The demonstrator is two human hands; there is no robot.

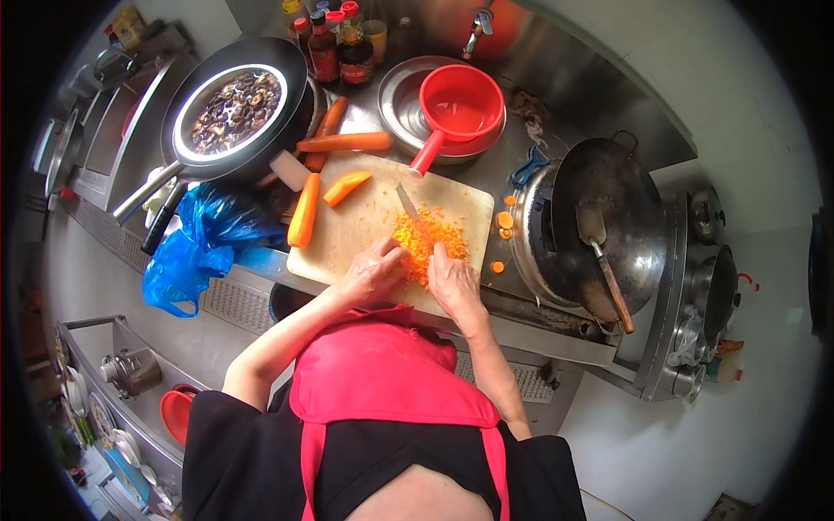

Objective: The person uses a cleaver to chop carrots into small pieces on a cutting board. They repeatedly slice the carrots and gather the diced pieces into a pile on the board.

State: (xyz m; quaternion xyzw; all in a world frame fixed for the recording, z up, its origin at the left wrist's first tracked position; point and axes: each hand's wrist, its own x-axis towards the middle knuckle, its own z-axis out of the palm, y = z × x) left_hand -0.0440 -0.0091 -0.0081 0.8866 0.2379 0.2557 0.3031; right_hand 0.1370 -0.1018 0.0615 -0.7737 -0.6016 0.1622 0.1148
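My right hand (449, 277) is closed around a knife (408, 200), its blade pointing away from me over the cutting board. Finely chopped carrot (449, 238) lies heaped under and around the blade. At the heap's left side, my left hand (373, 268) has its fingers curled down; whether they pinch anything is hidden. The pale cutting board (352, 228) also bears a cut carrot piece (346, 188) and, along its left edge, a longer peeled carrot (303, 211). Two more carrots (345, 142) lie crossed beyond the board. Several carrot slices (505, 220) sit off its right edge.
Left stand a handled pan of soaking mushrooms (238, 114) inside a dark wok (189, 75), and a blue plastic bag (208, 228). A red dipper (461, 107) rests on a steel basin (397, 84). Sauce bottles (324, 52) stand behind. Right is a wok (625, 208) holding a spatula (609, 273).
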